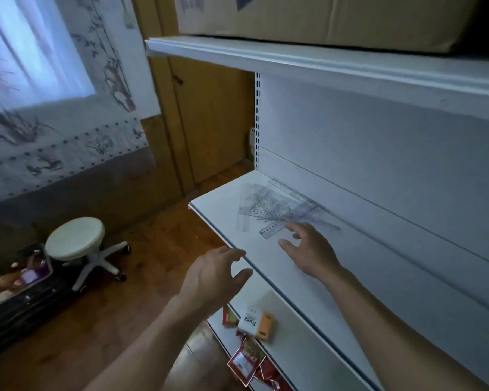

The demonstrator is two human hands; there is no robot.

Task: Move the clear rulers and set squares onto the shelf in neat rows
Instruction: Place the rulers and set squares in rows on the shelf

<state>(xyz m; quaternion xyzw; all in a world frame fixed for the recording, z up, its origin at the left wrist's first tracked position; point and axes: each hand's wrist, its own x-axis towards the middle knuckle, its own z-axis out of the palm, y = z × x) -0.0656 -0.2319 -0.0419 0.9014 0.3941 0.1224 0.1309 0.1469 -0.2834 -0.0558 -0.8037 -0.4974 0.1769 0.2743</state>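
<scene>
1. Clear plastic rulers and set squares (277,210) lie in a loose heap on the far left part of the white shelf (294,280), close to its back wall. The pieces cross over each other, and no row is made yet.
2. The right hand (311,249) hovers over the shelf just on the near side of the heap. Its fingers are spread apart and hold nothing. I cannot tell if a fingertip touches the short ruler (271,229).
3. The left hand (212,275) is at the front edge of the shelf, with its fingers loosely bent and empty.
4. I think the step now is to pull the heap apart. It would go best to press one flat piece with the fingertips and slide it out alone, because thin plastic is hard to lift from a flat board. The left hand could keep the other pieces from moving.
5. The short ruler has its long axis nearly left to right, a little tilted. One long ruler (244,213) at the left of the heap points from near to far. The picture is blurred there, so the set squares' corners are unclear.
</scene>
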